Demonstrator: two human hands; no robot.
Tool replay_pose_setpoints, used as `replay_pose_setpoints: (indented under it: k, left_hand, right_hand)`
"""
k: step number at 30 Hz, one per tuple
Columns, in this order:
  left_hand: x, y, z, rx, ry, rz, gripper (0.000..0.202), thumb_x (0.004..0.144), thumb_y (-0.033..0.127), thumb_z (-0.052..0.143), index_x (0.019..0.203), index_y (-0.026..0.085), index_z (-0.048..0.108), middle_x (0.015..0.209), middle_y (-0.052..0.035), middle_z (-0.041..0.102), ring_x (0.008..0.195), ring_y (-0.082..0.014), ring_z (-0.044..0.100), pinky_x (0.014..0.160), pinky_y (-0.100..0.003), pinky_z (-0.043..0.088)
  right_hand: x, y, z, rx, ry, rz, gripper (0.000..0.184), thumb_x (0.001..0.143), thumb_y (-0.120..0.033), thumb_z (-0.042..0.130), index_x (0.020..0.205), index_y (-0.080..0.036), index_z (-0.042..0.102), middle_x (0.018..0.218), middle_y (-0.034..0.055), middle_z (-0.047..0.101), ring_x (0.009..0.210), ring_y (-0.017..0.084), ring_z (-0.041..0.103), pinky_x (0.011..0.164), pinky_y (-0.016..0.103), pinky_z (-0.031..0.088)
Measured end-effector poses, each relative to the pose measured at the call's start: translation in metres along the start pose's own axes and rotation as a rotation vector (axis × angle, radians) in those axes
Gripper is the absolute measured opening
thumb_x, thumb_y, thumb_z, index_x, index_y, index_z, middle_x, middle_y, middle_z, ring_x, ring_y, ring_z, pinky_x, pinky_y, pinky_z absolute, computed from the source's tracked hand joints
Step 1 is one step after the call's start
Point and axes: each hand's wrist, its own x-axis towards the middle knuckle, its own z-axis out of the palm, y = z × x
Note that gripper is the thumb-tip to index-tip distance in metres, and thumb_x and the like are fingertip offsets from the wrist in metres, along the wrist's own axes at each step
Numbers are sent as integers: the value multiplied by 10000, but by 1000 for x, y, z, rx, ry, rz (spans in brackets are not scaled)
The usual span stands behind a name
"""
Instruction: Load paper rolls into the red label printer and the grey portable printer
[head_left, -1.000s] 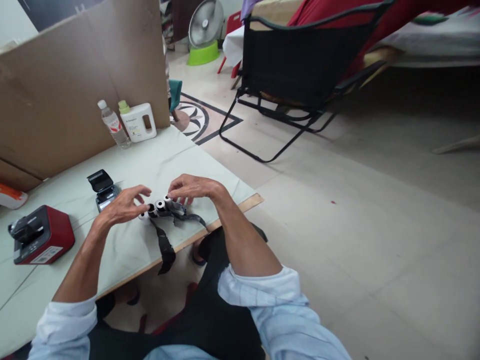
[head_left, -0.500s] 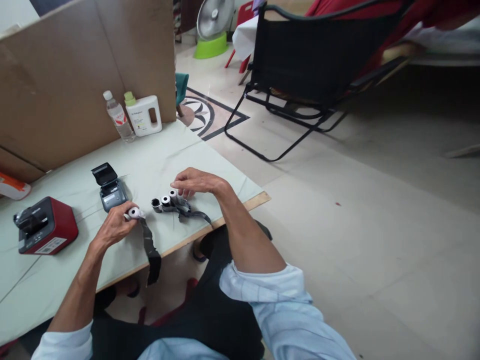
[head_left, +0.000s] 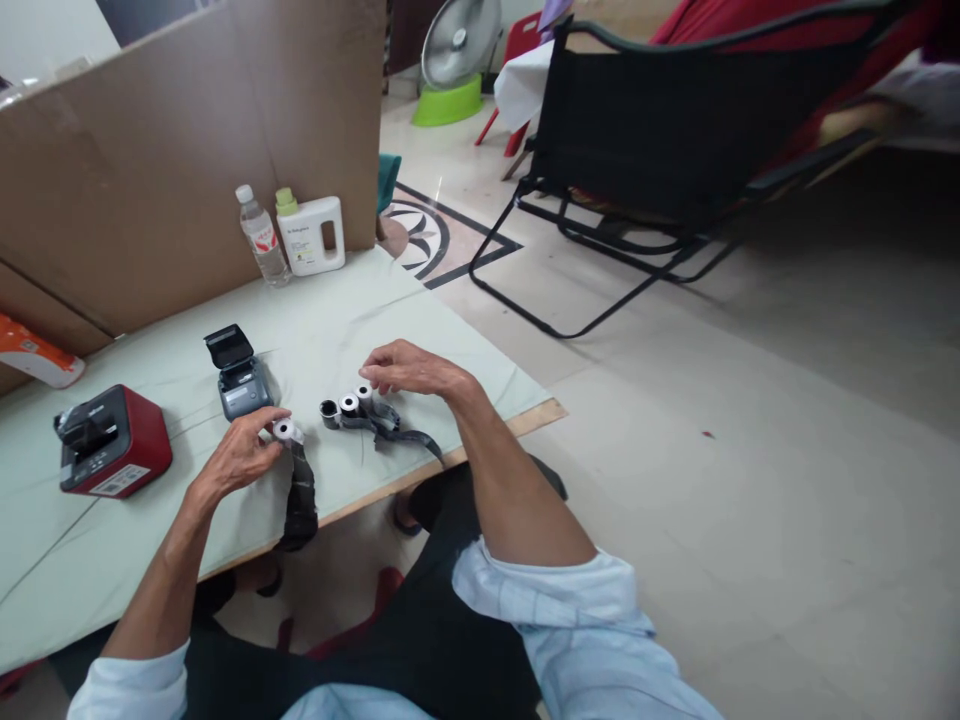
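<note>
My left hand (head_left: pixel 244 448) is closed on a small white-cored roll (head_left: pixel 285 430), near the front of the table. From it a dark strip (head_left: pixel 301 500) hangs over the table's edge. My right hand (head_left: pixel 420 368) hovers with loosely bent fingers right at a second white-cored roll (head_left: pixel 364 393); whether the fingertips touch it I cannot tell. Beside that one stand a third roll (head_left: pixel 348 403) and a black-rimmed roll (head_left: pixel 328 413), in a slanting row. Dark loose strips (head_left: pixel 412 437) trail from this row to the right. Just behind my left hand sits a small grey printer (head_left: pixel 244 390), its lid raised.
A red and black device (head_left: pixel 135 445) stands on the left of the table (head_left: pixel 202 540). A water bottle (head_left: pixel 264 240) and a white jug (head_left: pixel 313 238) stand against the cardboard panel (head_left: pixel 187 150). An orange and white pack (head_left: pixel 37 350) lies far left. Beyond is a black folding chair (head_left: pixel 652 140).
The whole view has shifted, so everything sits slightly further right. The strip hanging from the roll in my left hand has swung a little. My right hand stays beside the row of rolls.
</note>
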Motion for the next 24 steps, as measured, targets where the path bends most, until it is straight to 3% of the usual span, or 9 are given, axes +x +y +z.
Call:
replay_pose_setpoints:
  k: [4, 9, 13, 18, 24]
  left_hand:
    - [13, 10, -2, 38, 66, 67, 452, 795, 144, 540, 1205, 201, 722, 1180, -94, 750, 1001, -234, 692, 769, -337, 575]
    - [38, 31, 14, 100, -11, 171, 464, 809, 157, 624, 1263, 220, 694, 1244, -91, 737, 1083, -266, 693, 916, -420, 585]
    - [52, 33, 28, 182, -23, 186, 381, 850, 208, 701, 1231, 220, 703, 1189, -91, 759, 1100, -287, 703, 1005, -463, 547]
    - [52, 31, 26, 142, -18, 135, 253, 845, 190, 695, 1092, 210, 740, 1036, -69, 779, 960, -256, 726, 876, -397, 568]
    - [39, 30, 5, -91, 121, 115, 235, 784, 172, 675, 1003, 200, 756, 905, -34, 761, 796, -181, 683, 739, -309, 553]
  right_hand:
    - [3, 3, 0, -24, -1, 4, 198, 944, -303, 710, 887, -115, 727, 770, 70, 738, 680, 146, 684, 573, 197, 482]
    - [3, 2, 0, -23, -16, -17, 216, 932, -327, 723, 890, -115, 729, 778, 72, 744, 684, 152, 686, 553, 196, 464]
    - [4, 2, -1, -33, -25, -45, 206, 918, -317, 728, 869, -118, 731, 759, 62, 740, 658, 143, 674, 564, 202, 468]
    - [4, 1, -1, -48, -14, -74, 193, 910, -303, 712, 855, -119, 732, 740, 56, 728, 638, 134, 651, 549, 196, 451]
    - [2, -7, 4, 17, 109, -142, 117, 854, -240, 674, 817, -136, 715, 754, 39, 711, 670, 147, 667, 608, 231, 486]
